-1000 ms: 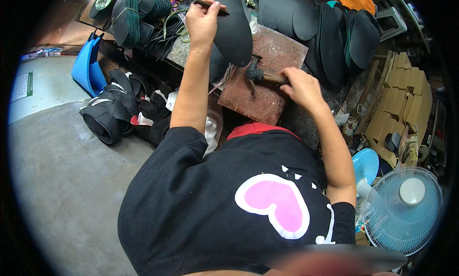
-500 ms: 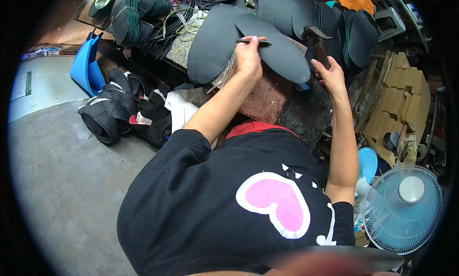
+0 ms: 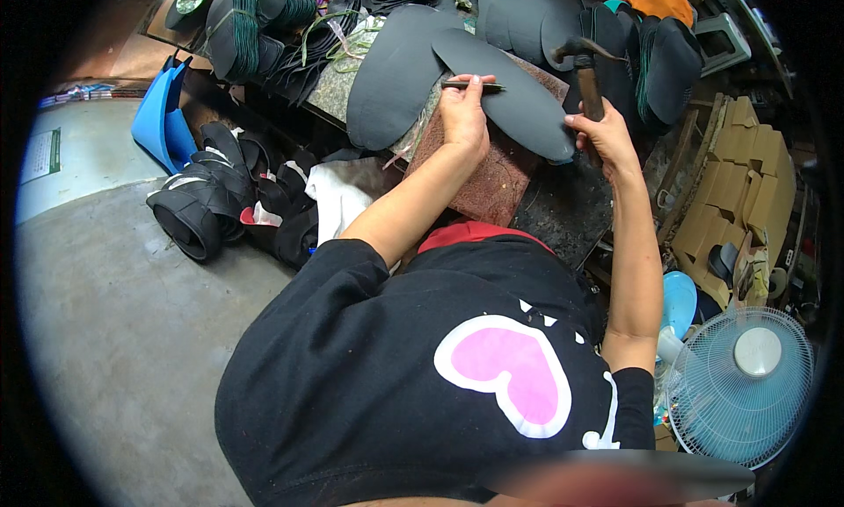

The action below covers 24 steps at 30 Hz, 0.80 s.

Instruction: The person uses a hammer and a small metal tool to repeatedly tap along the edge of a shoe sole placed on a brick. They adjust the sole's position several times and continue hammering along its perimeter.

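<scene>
My left hand (image 3: 464, 120) pinches a thin dark metal rod, perhaps a punch (image 3: 486, 87), held level over the near edge of a dark grey shoe sole (image 3: 527, 107). Whether its tip touches the sole I cannot tell. A larger dark grey sole (image 3: 389, 85) lies partly beneath that one, to the left. Both rest over a reddish-brown block (image 3: 483, 177). My right hand (image 3: 610, 140) is wrapped round the wooden handle of a hammer (image 3: 588, 90), its head up, just right of the sole's near end.
Bundles of soles tied with green cord stand at the back left (image 3: 233, 34) and back right (image 3: 661, 72). Black shoe parts (image 3: 198, 199) are heaped on the left beside a blue folded sheet (image 3: 164, 120). A fan (image 3: 740, 388) and cardboard boxes (image 3: 737, 182) stand on the right.
The hammer has turned more upright in my right hand. My left hand and the rod have shifted slightly down and right. The soles stay in place on the block.
</scene>
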{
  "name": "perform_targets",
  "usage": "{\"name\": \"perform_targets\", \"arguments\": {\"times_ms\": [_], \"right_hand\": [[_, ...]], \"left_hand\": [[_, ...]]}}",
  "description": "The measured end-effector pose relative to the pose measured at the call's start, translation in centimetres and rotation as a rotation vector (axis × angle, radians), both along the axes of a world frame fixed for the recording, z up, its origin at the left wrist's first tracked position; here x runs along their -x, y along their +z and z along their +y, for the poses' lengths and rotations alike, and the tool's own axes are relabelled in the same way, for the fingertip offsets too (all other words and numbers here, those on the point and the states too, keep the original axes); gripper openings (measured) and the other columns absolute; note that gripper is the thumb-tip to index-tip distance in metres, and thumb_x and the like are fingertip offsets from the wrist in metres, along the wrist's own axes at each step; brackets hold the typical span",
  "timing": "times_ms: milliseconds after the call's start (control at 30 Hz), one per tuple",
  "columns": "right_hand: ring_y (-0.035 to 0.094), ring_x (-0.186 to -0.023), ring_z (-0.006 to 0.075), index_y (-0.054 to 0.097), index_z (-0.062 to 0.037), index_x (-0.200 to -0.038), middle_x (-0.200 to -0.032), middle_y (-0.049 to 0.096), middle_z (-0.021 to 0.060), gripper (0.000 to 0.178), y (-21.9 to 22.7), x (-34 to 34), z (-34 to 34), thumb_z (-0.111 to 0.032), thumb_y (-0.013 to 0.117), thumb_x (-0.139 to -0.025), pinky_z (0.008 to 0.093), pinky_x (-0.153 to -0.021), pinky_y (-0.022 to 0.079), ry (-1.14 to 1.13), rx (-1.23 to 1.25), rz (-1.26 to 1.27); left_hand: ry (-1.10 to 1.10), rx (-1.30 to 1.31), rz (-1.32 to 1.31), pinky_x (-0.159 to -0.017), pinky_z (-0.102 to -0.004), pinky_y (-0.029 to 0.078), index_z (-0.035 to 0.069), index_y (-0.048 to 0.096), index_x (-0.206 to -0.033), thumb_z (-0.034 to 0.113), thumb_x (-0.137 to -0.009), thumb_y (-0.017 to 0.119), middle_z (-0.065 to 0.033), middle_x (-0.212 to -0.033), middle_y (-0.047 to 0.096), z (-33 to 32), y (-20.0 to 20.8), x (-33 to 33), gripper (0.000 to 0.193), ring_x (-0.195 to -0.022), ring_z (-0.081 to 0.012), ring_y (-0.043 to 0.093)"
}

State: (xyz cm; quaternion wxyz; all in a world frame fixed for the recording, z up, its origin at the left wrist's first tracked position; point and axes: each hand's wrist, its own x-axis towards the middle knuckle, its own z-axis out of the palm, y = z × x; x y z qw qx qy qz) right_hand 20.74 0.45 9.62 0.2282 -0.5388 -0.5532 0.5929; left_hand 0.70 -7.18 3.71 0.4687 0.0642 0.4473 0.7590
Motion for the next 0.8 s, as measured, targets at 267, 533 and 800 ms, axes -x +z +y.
{"name": "perform_targets", "arguments": {"times_ms": [267, 533, 800], "right_hand": [[0.061, -0.067, 0.0217, 0.058, -0.0098, -0.112, -0.078, 0.062, 0.0098, 0.039, -0.1, -1.7, 3.4, -0.009, 0.067, -0.074, 0.0368, -0.063, 0.047, 0.269, -0.415, -0.697], [0.066, -0.099, 0.0337, 0.059, -0.0165, -0.114, -0.098, 0.070, 0.0129, 0.038, 1.1, -0.3, 2.8, -0.019, 0.071, -0.079, 0.0467, -0.082, 0.050, 0.331, -0.573, -0.927], [0.069, -0.089, 0.0344, 0.064, -0.0197, -0.115, -0.089, 0.072, 0.0129, 0.038, 1.7, -0.3, -0.2, -0.042, 0.069, -0.085, 0.0435, -0.076, 0.052, 0.134, -0.671, -0.790]], "left_hand": [[-0.041, 0.076, 0.163, -0.084, -0.0361, 0.053, 0.007, 0.052, -0.105, 0.011, -0.099, 0.057, -0.0130, -0.105, 0.068, -1.5, -0.6, 2.5, 0.008, -0.093, -0.0182, 0.063], [-0.043, -0.040, 0.699, -0.081, -0.0270, 0.052, 0.000, 0.055, -0.099, 0.005, -0.095, 0.060, -0.0113, -0.095, 0.070, 3.2, -1.2, 7.9, 0.009, -0.090, -0.0156, 0.068], [0.126, -0.044, 0.803, -0.082, -0.0268, 0.051, 0.001, 0.057, -0.099, 0.007, -0.094, 0.063, -0.0109, -0.094, 0.071, 3.2, -1.7, 6.9, 0.010, -0.089, -0.0152, 0.067]]}}
